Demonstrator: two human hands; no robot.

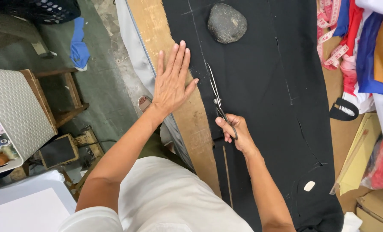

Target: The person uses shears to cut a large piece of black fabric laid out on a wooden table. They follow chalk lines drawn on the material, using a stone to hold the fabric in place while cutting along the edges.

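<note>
Right hand [236, 131] fingers clenched on scissors [219, 105] – blades open, pointing 11 o'clock, cutting black cloth [260, 86] on worktop [191, 120]. Left hand [171, 81] released, flat at cloth's edge. Stone [226, 22] at 12 o'clock.

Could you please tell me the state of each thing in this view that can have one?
scissors: blades slightly open, in the cloth
black cloth: flat, chalk-marked, partly cut
stone: resting on the cloth
left hand: flat, fingers spread
right hand: gripping the scissors
measuring tape: loosely heaped
</note>
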